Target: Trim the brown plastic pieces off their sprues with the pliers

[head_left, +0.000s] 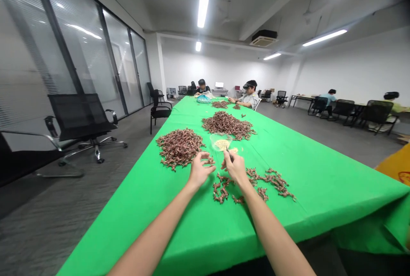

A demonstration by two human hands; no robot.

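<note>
Long table (297,169) under a green cloth runs forward through an office room. Left hand (200,170) is curved with its fingers parted, the fingertips above a few loose pieces; whether it grips one cannot be told. Its 10 o'clock holds a heap of twisted reddish-brown dried pieces (179,148). Right hand (234,167) pinches a small dark pointed implement (228,152) between thumb and fingers, the tip just beside a clear bowl (221,142) of pale granular matter at 12 o'clock. Scattered brown pieces (253,183) lie at 4 o'clock from the hands. A further heap (227,124) lies farther out at 12 o'clock. One seated person (202,89) and another seated person (249,95) work at the far end. A black office chair (81,115) stands at 9 o'clock.
</note>
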